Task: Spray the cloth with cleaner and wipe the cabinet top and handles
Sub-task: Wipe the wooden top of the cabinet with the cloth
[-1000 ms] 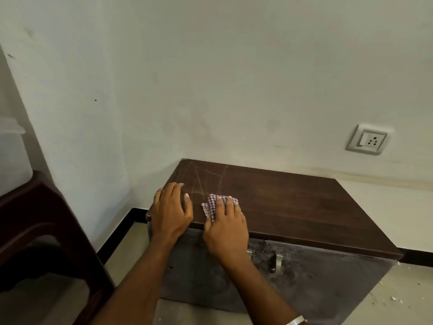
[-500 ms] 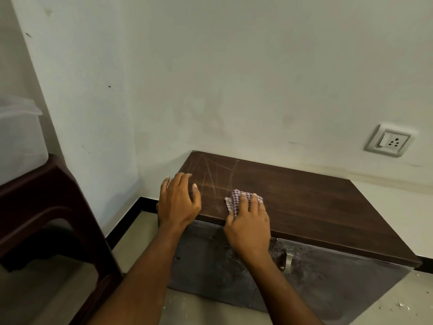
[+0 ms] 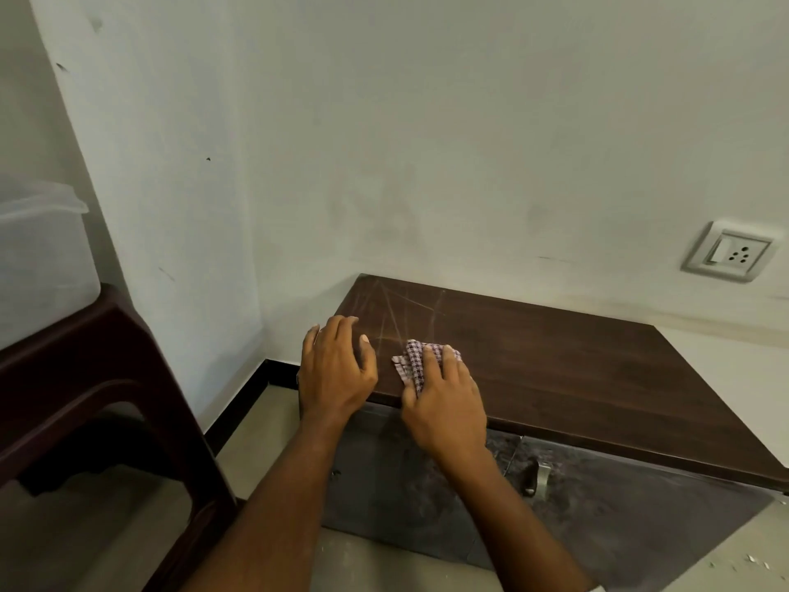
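We saw a crumpled checked purple-and-white cloth (image 3: 412, 364) on the scratched dark cabinet top (image 3: 555, 361), our right hand (image 3: 444, 403) pressing it with flat fingers, our left hand (image 3: 337, 369) resting beside, fingers loose.

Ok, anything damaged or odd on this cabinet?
Yes: pale scratch lines cross the cabinet top at its far left corner, beyond the cloth. The door fronts look dusty and smudged.
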Available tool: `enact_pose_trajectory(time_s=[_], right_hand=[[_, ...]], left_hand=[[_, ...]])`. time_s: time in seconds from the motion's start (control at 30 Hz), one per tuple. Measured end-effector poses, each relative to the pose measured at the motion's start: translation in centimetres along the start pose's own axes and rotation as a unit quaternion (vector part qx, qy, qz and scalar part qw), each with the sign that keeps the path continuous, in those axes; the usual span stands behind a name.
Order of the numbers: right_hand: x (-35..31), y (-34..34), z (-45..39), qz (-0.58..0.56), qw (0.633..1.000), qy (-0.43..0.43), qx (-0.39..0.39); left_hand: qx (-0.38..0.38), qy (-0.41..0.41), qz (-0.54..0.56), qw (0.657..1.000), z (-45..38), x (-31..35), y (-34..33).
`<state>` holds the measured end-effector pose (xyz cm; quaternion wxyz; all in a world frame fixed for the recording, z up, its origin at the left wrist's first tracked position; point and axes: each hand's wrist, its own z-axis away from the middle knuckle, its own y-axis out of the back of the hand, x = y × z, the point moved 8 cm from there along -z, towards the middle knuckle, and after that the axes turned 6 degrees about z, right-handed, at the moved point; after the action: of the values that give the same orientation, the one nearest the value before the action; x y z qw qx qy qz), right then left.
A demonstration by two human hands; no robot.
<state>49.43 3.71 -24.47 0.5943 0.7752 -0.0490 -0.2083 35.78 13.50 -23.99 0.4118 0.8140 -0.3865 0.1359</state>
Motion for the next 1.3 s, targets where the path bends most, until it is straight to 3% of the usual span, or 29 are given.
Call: enact_pose_trajectory(time_s=[0.27,0.47,0.6,0.8,0.97,1.17,1.3], right_hand=[[0.8,0.0,-0.5,0.011,0.999,-0.031,-0.004],[-3.4,-1.9,-2.9,-0.012,0.999,0.035,-0.022],[-2.7,-1.9,-3.2,-0.015,0.998,0.057,-0.024],[3.9,-0.2,-4.2,0.011,0.999,-0.028,-0.024],[3.8,-0.2,-4.7,0.019,0.998,-0.055,-0.012],[-2.7,-2.2,-6.3,-0.007,0.999,0.033,-0.016],[-3.2,-2.5,-6.8,-0.018,0.998,0.054,-0.026]], left_hand=[[-0.003,0.002,-0.013,1.000,0.0,-0.2,-0.4],[-0.006,0.003,-0.015,1.000,-0.2,-0.5,-0.5],[0.000,0.001,-0.014,1.000,-0.1,-0.3,-0.4],[0.004,-0.001,-0.012,1.000,0.0,0.0,-0.2],[0.004,-0.005,-0.014,1.000,0.0,-0.2,-0.4],[-0.002,-0.004,-0.015,1.000,-0.1,-0.4,-0.7],[0.004,-0.003,-0.007,1.000,-0.1,-0.3,-0.5]])
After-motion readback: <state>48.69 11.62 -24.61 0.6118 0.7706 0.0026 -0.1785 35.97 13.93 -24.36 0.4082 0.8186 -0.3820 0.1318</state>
